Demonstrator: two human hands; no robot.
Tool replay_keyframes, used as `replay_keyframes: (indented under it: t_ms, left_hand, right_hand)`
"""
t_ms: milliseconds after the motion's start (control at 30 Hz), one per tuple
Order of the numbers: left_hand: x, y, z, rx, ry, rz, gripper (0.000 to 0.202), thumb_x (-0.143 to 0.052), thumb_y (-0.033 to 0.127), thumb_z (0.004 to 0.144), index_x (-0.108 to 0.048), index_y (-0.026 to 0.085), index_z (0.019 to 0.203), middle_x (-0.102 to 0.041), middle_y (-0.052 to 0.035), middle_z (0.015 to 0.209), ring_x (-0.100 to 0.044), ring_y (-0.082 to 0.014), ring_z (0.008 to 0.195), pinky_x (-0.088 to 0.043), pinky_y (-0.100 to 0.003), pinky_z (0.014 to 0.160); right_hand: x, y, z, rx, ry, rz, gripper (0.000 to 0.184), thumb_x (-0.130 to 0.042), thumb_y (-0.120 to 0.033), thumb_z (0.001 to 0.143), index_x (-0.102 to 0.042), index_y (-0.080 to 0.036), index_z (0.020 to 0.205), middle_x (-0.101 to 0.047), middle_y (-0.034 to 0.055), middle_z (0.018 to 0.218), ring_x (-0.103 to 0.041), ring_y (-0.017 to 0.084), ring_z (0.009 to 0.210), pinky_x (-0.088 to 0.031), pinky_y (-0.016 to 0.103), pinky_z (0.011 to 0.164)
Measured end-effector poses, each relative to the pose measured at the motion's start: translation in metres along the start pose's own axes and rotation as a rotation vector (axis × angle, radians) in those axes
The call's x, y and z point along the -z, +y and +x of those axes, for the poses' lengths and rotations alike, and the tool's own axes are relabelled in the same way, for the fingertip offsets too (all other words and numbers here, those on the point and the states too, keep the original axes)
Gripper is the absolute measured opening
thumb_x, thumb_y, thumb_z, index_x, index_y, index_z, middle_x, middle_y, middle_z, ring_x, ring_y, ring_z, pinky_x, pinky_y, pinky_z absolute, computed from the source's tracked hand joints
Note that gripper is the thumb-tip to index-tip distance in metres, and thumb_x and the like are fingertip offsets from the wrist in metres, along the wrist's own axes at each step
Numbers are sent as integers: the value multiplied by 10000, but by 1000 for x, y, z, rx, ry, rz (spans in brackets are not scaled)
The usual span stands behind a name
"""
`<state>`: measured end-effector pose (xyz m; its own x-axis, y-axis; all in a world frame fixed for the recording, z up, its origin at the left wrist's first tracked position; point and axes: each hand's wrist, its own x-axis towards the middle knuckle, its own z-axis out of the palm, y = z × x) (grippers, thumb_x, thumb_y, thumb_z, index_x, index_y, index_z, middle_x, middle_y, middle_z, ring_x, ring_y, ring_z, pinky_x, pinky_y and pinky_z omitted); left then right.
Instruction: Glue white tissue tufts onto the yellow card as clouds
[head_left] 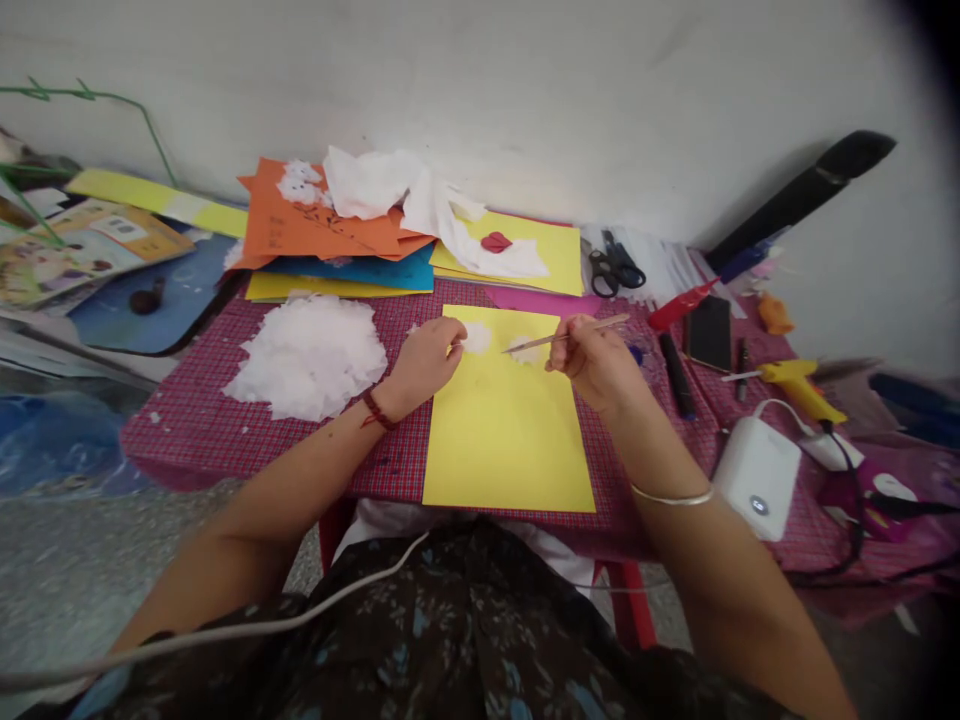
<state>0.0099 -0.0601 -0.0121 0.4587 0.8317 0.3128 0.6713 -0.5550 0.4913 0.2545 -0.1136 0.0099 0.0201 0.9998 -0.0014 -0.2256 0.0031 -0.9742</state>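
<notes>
A yellow sheet of paper (510, 440) lies on the table in front of me. Two tufts of white fluffy material rest near its top, a left tuft (478, 338) and a right tuft (525, 350). My left hand (426, 368) is closed in a pinch at the sheet's upper left edge, beside the left tuft; what its fingertips hold is too small to make out. Between the fingers of my right hand (600, 362) is a thin pointed stick (541, 341), its tip above the paper near the right tuft. A heap of white fluff (311, 355) sits left of my left hand.
Orange cards (300, 235), coloured sheets and white tissue (367, 183) stand along the wall. On the right are scissors (615, 265), a red tube (679, 305), a black marker (677, 375), a yellow glue gun (802, 388) and a white power bank (759, 470) with cables.
</notes>
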Motion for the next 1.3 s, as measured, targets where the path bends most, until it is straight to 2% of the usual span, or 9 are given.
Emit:
replay_keyframes:
  t_ms: [133, 300, 467, 533, 733, 967, 1100, 1200, 1300]
  left_hand:
    - [-7, -8, -4, 27, -65, -69, 134, -526, 59, 770, -534, 181, 717, -622, -26, 801, -589, -170, 801, -461, -296, 748]
    - [-15, -11, -4, 23, -21, -177, 145, -539, 59, 760, -524, 175, 674, -586, 6, 731, -557, -130, 705, -432, -251, 659]
    - [-23, -11, -1, 60, 61, -290, 153, -542, 78, 780, -583, 184, 882, -608, 21, 775, -559, -109, 686, -448, -234, 650]
    - [-25, -9, 0, 84, 73, -312, 168, -548, 76, 778, -573, 185, 903, -605, 25, 772, -551, -103, 671, -443, -228, 637]
    - [-20, -7, 1, 41, -52, -246, 130, -568, 67, 761, -532, 170, 690, -581, 18, 696, -530, -109, 649, -391, -229, 593]
    - [-13, -16, 2, -19, -168, -263, 133, -536, 83, 794, -639, 155, 749, -660, -18, 763, -592, -123, 718, -429, -242, 653]
    - [-14, -15, 2, 6, -173, -322, 124, -541, 89, 789, -640, 150, 744, -647, -14, 746, -576, -111, 687, -424, -234, 626]
    - [-14, -13, 2, 95, -95, -423, 86, -559, 117, 805, -621, 156, 760, -640, -1, 724, -569, -105, 662, -440, -230, 607]
    - [-9, -12, 2, 93, 210, -384, 65, -579, 143, 838, -619, 172, 795, -633, -13, 802, -577, -116, 719, -478, -251, 634]
  right_hand:
    - [-6, 20, 0, -32, -28, 82, 378, -721, -565, 773, -573, -217, 776, -562, -51, 546, -540, 79, 498, -502, 194, 530]
    - [3, 30, -5, -102, -87, 104, 356, -713, -546, 782, -586, -214, 790, -577, -37, 557, -548, 94, 508, -514, 218, 561]
    - [9, 30, -3, -208, -176, 112, 342, -745, -515, 761, -616, -199, 775, -590, -26, 546, -547, 98, 496, -481, 217, 528]
    - [10, 32, -1, -231, -216, 92, 333, -741, -508, 769, -626, -195, 776, -597, -19, 543, -555, 105, 496, -473, 222, 522]
    - [13, 35, 1, -251, -263, 105, 320, -735, -490, 785, -632, -188, 767, -609, -14, 524, -563, 109, 482, -482, 232, 535]
    - [18, 33, 1, -270, -253, 139, 307, -741, -487, 787, -645, -195, 775, -632, -14, 537, -590, 115, 506, -503, 234, 561]
    - [20, 33, 2, -265, -243, 142, 311, -735, -493, 792, -647, -195, 784, -623, -17, 542, -583, 112, 506, -524, 249, 581]
    - [22, 33, 3, -248, -207, 174, 298, -722, -490, 801, -635, -207, 769, -592, -34, 524, -550, 103, 479, -530, 256, 577]
    - [24, 31, 5, -194, -114, 207, 270, -725, -475, 794, -623, -228, 757, -558, -57, 514, -516, 92, 471, -525, 246, 572]
